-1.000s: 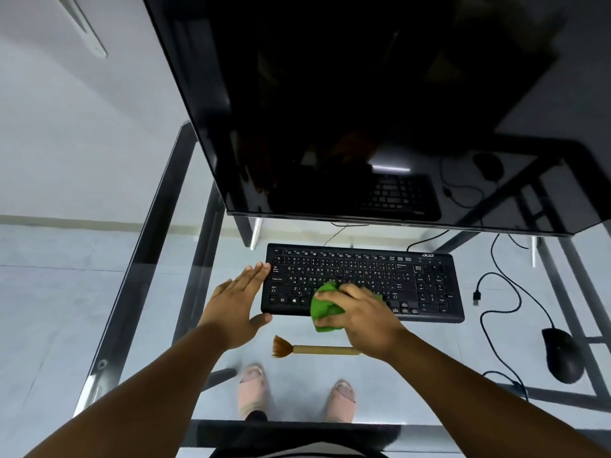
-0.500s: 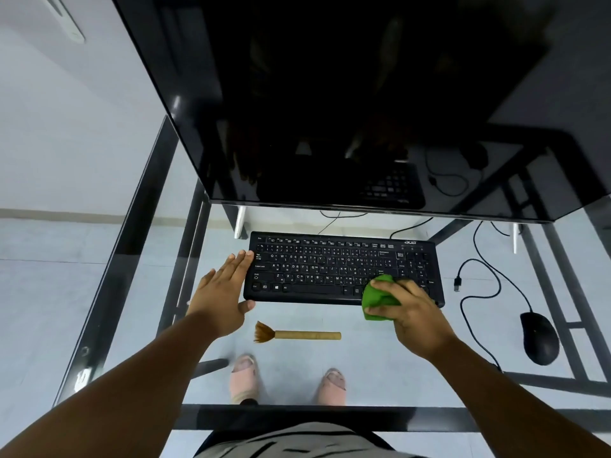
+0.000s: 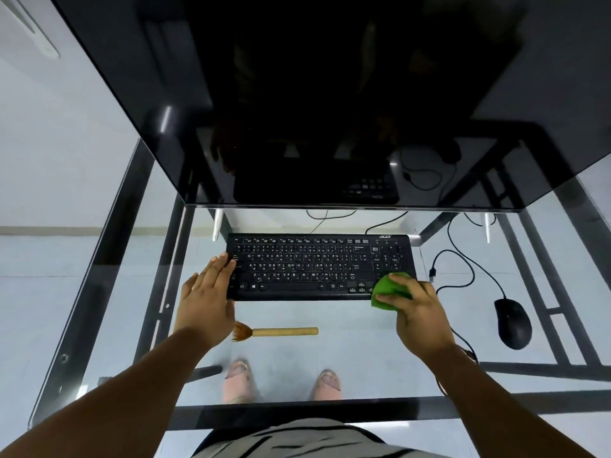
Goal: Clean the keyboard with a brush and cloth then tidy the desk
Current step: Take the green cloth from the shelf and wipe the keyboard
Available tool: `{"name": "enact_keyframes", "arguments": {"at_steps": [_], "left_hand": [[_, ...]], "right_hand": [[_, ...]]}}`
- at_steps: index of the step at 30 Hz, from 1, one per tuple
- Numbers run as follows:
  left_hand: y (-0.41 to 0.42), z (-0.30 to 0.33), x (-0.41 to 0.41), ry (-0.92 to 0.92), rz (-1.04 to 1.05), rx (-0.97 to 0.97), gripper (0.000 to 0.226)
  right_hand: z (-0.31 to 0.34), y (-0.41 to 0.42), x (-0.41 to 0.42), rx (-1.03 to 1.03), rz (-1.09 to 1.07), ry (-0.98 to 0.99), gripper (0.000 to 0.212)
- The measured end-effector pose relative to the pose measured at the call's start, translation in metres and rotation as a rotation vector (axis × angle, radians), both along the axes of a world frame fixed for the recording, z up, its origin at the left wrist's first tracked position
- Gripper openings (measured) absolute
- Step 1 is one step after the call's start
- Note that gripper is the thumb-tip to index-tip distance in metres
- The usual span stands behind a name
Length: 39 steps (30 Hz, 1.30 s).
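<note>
A black keyboard (image 3: 307, 266) lies on the glass desk (image 3: 347, 355) in front of the monitor. My right hand (image 3: 420, 312) grips a bunched green cloth (image 3: 390, 289) on the keyboard's near right corner. With straight fingers, my left hand (image 3: 208, 299) rests flat against the keyboard's left end. A brush (image 3: 277, 332) with a wooden handle and brown bristles lies on the glass just in front of the keyboard, bristles pointing left, close to my left wrist.
A large dark monitor (image 3: 330, 94) overhangs the back of the desk. A black mouse (image 3: 512, 322) sits at the right, with its cable (image 3: 463, 269) looping beside the keyboard. The desk's black frame (image 3: 109, 259) runs along the left edge. My feet show through the glass.
My right hand has slid the green cloth rightwards along the keyboard's front, from its middle to its right corner. My left hand has stayed at the left end.
</note>
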<state>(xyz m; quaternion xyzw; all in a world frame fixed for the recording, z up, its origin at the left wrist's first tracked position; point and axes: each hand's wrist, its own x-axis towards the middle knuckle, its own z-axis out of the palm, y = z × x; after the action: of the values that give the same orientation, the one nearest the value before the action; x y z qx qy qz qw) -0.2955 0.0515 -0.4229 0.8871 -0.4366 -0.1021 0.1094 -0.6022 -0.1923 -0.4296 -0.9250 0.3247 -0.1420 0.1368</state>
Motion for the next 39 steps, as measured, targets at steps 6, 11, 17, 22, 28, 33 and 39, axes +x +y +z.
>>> {"name": "enact_keyframes", "arguments": {"at_steps": [6,11,17,22,28,33,39], "left_hand": [[-0.037,0.016,-0.035,0.156,0.150,-0.369,0.035],[-0.093,0.042,-0.084,0.938,0.326,-0.398,0.016],[-0.129,0.052,-0.114,1.195,0.317,-0.153,0.030],[-0.133,0.048,-0.117,1.157,0.433,-0.250,0.021],[-0.124,0.063,-0.110,1.292,0.297,-0.374,0.007],[-0.102,0.074,-0.090,1.333,0.265,-0.416,0.014],[-0.066,0.077,-0.061,1.332,0.380,-0.535,0.022]], "right_hand": [[0.013,0.015,0.002,0.287,-0.290,-0.354,0.050],[0.026,0.029,0.021,0.368,-0.212,-0.419,0.048],[0.023,0.031,0.032,0.393,-0.112,-0.449,0.050],[0.019,0.029,0.032,0.450,-0.068,-0.434,0.061],[0.030,0.021,0.033,1.056,-0.061,-0.354,0.092],[0.036,0.021,0.051,1.164,0.024,-0.139,0.049],[0.047,0.044,0.081,1.346,-0.045,-0.281,0.014]]}}
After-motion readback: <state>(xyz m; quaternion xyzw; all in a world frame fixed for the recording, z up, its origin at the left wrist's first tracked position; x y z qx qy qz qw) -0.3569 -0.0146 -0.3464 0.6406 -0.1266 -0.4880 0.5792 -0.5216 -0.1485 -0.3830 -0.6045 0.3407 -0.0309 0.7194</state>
